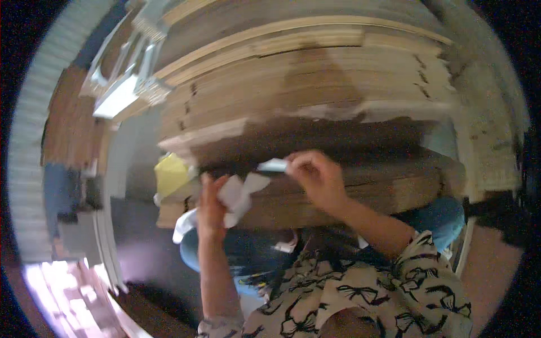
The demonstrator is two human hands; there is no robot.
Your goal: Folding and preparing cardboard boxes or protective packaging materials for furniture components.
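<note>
In front of my body, my left hand [213, 205] is closed on crumpled white pieces [239, 194] that look like paper or thin plastic; blur hides which. A little to the right and farther off, my right hand [320, 179] pinches a small pale strip [273, 165] between thumb and fingers. The strip points left, toward the white pieces, with a narrow gap between them. Another white piece [183, 225] shows below and left of my left hand. Beyond both hands lies a wide stack of brown cardboard sheets [315, 84].
A yellow bag-like thing [172, 176] lies left of my left hand, against the lower cardboard [394, 183]. At the upper left stands a white frame-like object [127, 93]. Farther left, brown boards [73, 118] lean by a corrugated wall [35, 112].
</note>
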